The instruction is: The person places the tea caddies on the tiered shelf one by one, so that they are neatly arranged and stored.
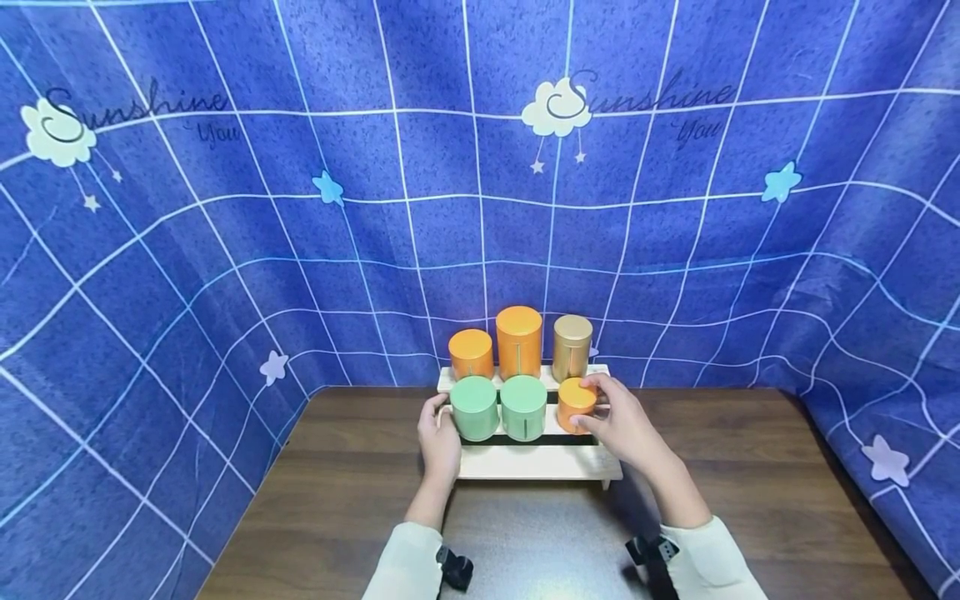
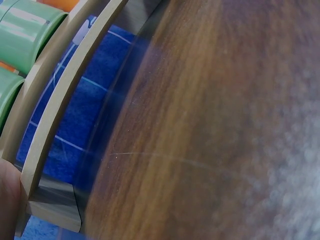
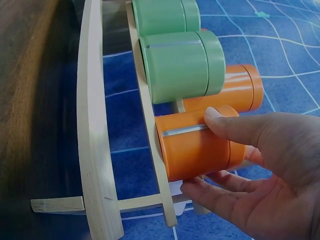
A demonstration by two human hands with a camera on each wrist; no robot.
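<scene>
A three-tier wooden display rack [image 1: 525, 463] stands on the table. At its left end my left hand [image 1: 438, 446] grips the rack beside a green canister [image 1: 475, 408]; in the left wrist view only a bit of the hand [image 2: 9, 197] shows, against the end of the boards. A second green canister [image 1: 523, 408] stands to the right of the first on the middle tier. On that tier's right side, my right hand [image 1: 626, 425] holds a small orange canister [image 3: 192, 145] between thumb and fingers. Its base is at the tier's board.
Along the top tier stand a short orange canister [image 1: 471, 354], a tall orange canister [image 1: 519, 342] and a gold canister [image 1: 572, 348]. Behind the brown wooden table [image 1: 360, 467] hangs a blue patterned cloth [image 1: 480, 233]. The rack's lowest tier lies in front.
</scene>
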